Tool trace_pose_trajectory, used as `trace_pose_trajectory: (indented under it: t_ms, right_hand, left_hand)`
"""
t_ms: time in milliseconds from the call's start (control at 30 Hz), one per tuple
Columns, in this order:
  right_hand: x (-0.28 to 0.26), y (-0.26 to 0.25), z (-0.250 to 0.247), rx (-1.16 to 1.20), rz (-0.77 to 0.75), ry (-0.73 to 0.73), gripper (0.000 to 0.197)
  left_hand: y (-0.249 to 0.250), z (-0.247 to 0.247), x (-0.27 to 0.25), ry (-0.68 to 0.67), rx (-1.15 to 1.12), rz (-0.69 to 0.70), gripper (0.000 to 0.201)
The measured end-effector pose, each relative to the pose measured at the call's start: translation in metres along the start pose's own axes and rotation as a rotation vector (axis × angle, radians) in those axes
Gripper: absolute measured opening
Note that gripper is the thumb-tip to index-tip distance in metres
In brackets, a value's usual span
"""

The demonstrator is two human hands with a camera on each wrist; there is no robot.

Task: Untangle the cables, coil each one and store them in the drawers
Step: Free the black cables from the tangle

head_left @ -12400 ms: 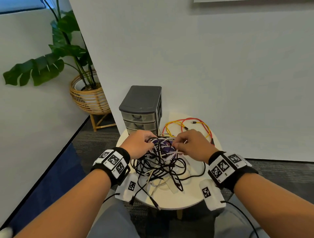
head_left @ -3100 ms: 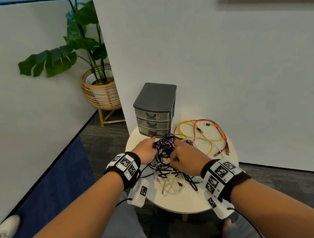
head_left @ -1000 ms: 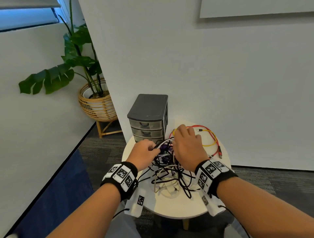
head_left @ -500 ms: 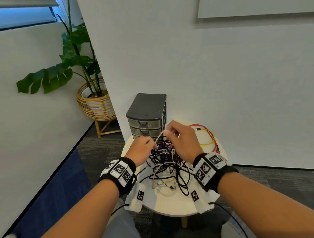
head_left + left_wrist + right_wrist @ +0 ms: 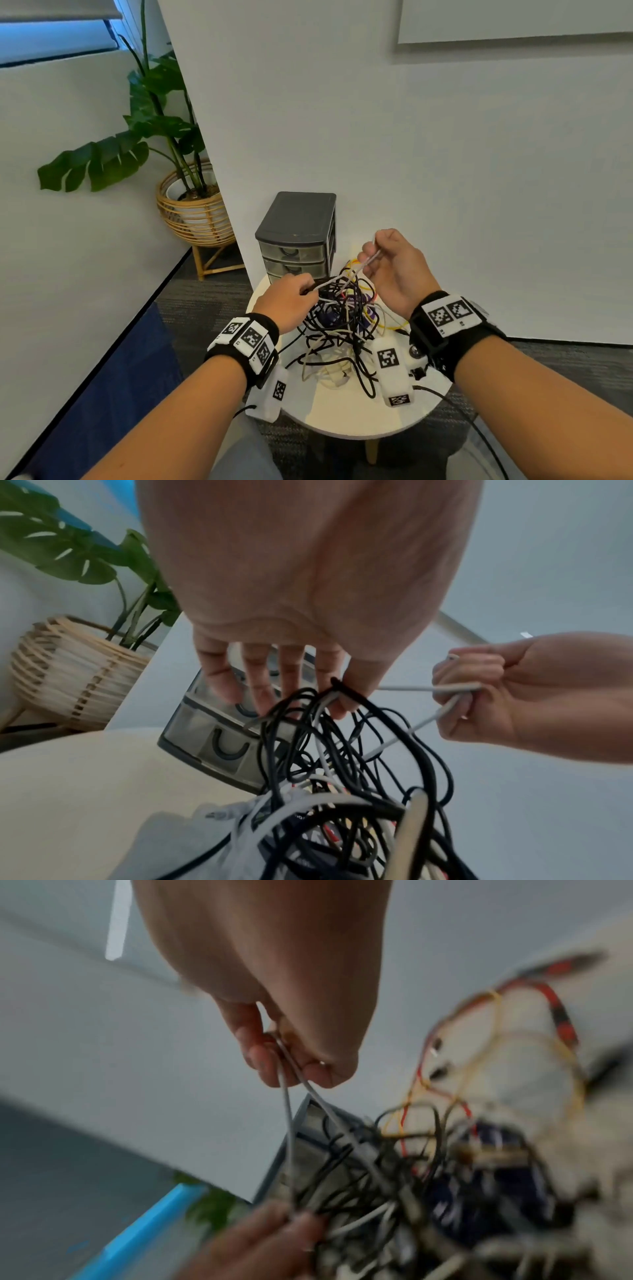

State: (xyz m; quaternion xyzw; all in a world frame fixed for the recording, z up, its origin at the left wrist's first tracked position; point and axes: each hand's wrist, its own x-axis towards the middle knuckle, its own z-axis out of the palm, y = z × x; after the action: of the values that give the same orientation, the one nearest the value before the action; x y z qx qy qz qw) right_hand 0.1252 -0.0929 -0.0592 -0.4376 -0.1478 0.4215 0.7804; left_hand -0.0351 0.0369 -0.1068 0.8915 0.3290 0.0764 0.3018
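- Now my right hand (image 5: 397, 270) pinches a doubled loop of the white cable (image 5: 368, 262) between thumb and fingers (image 5: 263, 1056), raised above the tangle of cables (image 5: 342, 322).
- My left hand (image 5: 289, 303) grips the near side of the tangle; its fingers (image 5: 329, 685) are curled around a few black strands and the same white cable.
- The tangle lies on the round white counter (image 5: 346, 416), just in front of the grey drawer unit (image 5: 298, 236). All drawers look closed.
- The held piece of white cable is stretched. Its long axis goes from my left hand, low at the tangle, up and to the right toward my right hand, so it points away from me and upward. Where its plug ends are, I cannot tell.
- I think the main risk is that pulling harder will tighten a knot inside, because black loops cross over the white strands.
- The whole bundle could also rise or slide toward the counter edge if my left hand lets it go, since nothing else holds it.
- The yellow and red cables (image 5: 496, 1031) lie behind the tangle, and some of their loops reach into it. A strong pull may drag them back in.
- A hidden plug could catch in a loop, so I judge that slow pulling is safer.
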Motion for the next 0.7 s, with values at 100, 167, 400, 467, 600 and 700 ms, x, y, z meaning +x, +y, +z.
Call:
trace_pose_trajectory:
  t_ms: [100,167,400,467,600,700]
  right_hand:
    - [0.000,-0.001,0.000,-0.256,-0.029,0.019,0.022]
    - [-0.002,-0.004,-0.002,-0.789,-0.151,-0.091,0.017]
    - [-0.006,0.007,0.010,-1.732,-0.310,-0.559,0.024]
    - [-0.003,0.002,0.011,-1.533,-0.319,-0.554,0.029]
    - [-0.009,-0.023,0.025,-1.035,-0.316,-0.522,0.030]
    - [-0.014,-0.046,0.036,-0.735,-0.288,-0.430,0.033]
  left_hand:
    - [0.005,-0.001,-0.002,0.048,0.037,0.047,0.016]
    - [0.006,-0.003,-0.003,0.117,0.014,0.087,0.017]
    - [0.024,-0.009,-0.010,0.195,-0.075,0.172,0.022]
    - [0.024,-0.012,-0.013,0.178,-0.142,0.172,0.022]
    - [0.019,-0.012,-0.016,0.095,-0.138,0.151,0.009]
    - [0.016,-0.008,-0.014,0.089,-0.134,0.123,0.013]
